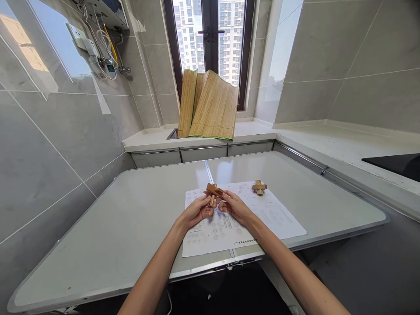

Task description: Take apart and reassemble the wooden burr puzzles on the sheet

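Note:
Brown wooden puzzle pieces, partly fitted together, are held between both hands above a printed paper sheet. My left hand has its fingers closed round the lower left side of the pieces. From the right, my right hand pinches the end of a wooden piece. The fingers hide part of the joint. A second wooden puzzle, assembled into a cross shape, rests at the upper right of the sheet, touched by neither hand.
The sheet lies on a pale folding table with a metal edge. Behind it, a bamboo mat stands folded on a white counter before the window. A black panel sits on the right counter.

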The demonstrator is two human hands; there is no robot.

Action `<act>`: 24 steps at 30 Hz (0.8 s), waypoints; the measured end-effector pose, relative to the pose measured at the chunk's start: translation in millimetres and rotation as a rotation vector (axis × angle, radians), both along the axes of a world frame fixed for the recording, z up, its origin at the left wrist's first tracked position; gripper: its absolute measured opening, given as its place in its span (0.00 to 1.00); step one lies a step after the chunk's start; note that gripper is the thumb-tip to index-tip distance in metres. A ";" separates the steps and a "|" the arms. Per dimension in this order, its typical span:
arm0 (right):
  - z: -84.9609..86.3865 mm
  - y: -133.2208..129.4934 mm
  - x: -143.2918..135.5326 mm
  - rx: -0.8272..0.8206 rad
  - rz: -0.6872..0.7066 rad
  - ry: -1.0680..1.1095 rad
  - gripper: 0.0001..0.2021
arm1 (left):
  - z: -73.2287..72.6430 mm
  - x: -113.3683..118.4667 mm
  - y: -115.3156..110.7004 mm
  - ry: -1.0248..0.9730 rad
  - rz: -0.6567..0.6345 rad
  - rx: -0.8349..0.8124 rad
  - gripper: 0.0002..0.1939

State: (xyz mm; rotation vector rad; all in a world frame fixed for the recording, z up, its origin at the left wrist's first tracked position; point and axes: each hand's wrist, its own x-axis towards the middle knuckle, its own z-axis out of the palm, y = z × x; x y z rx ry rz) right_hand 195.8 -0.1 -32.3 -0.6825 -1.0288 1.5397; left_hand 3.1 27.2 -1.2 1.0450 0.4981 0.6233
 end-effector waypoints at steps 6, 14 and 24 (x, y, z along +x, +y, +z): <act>-0.7 -0.4 -0.4 0.029 -0.047 -0.076 0.24 | 4.2 -6.0 -0.1 0.073 -0.136 -0.125 0.14; -2.6 -0.3 3.6 0.025 0.029 -0.078 0.22 | 4.7 -8.5 1.3 0.119 -0.206 -0.081 0.17; -4.8 0.0 1.5 -0.013 0.060 -0.056 0.22 | 0.2 -8.8 2.9 0.152 -0.228 -0.107 0.20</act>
